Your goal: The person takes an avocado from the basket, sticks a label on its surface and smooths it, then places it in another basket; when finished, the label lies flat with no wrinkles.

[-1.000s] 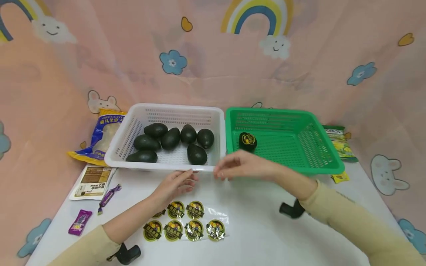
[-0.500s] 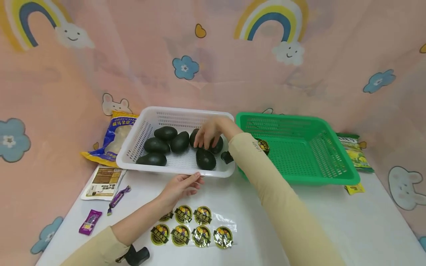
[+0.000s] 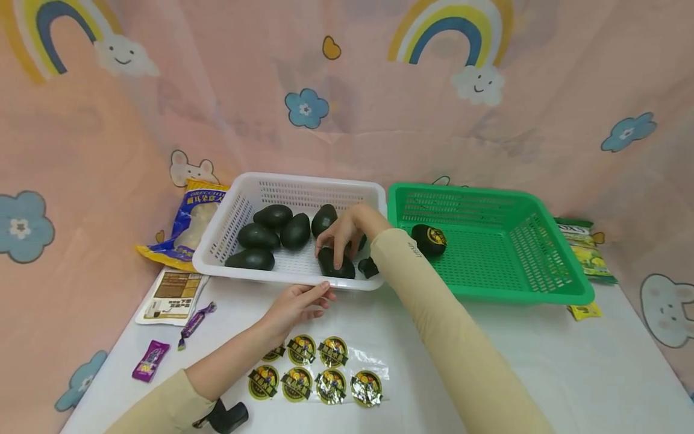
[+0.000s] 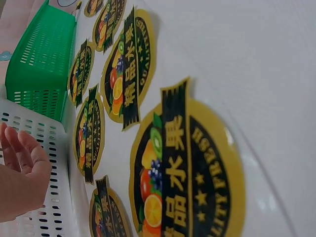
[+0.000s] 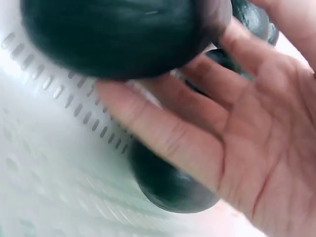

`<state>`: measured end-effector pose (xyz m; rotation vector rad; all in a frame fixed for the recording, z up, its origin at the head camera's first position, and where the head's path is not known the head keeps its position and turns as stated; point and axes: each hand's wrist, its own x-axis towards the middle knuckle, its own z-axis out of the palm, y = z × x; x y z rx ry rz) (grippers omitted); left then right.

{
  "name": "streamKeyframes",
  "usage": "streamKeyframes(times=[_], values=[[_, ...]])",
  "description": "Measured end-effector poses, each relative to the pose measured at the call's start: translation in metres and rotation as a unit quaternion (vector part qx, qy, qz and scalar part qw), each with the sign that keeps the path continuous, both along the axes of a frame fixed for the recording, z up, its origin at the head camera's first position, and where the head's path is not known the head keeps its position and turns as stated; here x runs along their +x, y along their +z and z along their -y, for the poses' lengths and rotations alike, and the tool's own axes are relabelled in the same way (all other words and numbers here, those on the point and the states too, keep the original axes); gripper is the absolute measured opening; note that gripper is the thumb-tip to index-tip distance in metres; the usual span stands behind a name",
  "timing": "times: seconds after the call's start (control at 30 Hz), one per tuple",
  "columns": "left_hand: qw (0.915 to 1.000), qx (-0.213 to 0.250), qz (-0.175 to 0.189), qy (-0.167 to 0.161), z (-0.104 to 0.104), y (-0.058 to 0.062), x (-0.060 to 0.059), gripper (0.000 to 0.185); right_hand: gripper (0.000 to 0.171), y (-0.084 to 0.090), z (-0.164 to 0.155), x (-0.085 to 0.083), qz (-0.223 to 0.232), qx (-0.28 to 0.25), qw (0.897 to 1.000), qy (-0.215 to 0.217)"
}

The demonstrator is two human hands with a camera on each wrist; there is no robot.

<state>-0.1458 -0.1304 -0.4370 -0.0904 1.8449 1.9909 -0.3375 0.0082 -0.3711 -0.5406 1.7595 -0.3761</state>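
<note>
My right hand (image 3: 347, 232) reaches into the white plastic basket (image 3: 217, 272) and grips the front avocado (image 3: 337, 265) from above, fingers curled over its dark green skin. Close up in the right wrist view, the avocado (image 5: 113, 39) lies against my fingertips, with another avocado (image 5: 168, 182) below. Several more avocados (image 3: 259, 236) lie in the basket's left and middle. My left hand (image 3: 295, 307) holds the basket's front rim, thumb on the edge and fingers under it. In the left wrist view, that hand (image 4: 24, 173) shows beside the perforated wall.
A green basket (image 3: 520, 296) stands right of the white one, holding one avocado with a round sticker (image 3: 429, 240). A sheet of round fruit stickers (image 3: 297, 384) lies in front. Snack packets (image 3: 187, 226) and purple-wrapped candies (image 3: 150, 361) lie left; a green packet (image 3: 585, 250) lies right.
My right hand has moved from the white basket's front right corner into it, then down onto the front avocado. My left hand has stayed at the rim. The head view has shifted slightly.
</note>
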Motion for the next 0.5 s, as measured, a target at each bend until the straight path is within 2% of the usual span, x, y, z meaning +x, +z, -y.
streamKeyframes(times=[0.1, 0.17, 0.33, 0.43, 0.5], values=[[1.0000, 0.001, 0.002, -0.005, -0.001, -0.002, 0.001, 0.041, 0.065, 0.000, -0.004, 0.004, -0.003, 0.000, 1.000, -0.018], [1.0000, 0.001, 0.002, -0.007, -0.001, -0.003, 0.001, 0.042, 0.063, 0.006, -0.007, 0.006, -0.014, -0.015, 1.000, -0.021], [1.0000, 0.004, 0.001, -0.006, -0.001, -0.003, 0.000, 0.044, 0.066, 0.047, -0.024, 0.015, -0.072, -0.100, 0.992, 0.001], [1.0000, 0.009, -0.003, -0.003, -0.001, -0.003, -0.001, 0.044, 0.066, 0.076, -0.049, 0.026, -0.141, -0.163, 0.976, 0.037], [0.9999, 0.011, -0.005, -0.001, -0.002, -0.002, -0.002, 0.044, 0.063, 0.089, -0.073, 0.039, -0.187, -0.210, 0.958, 0.047]])
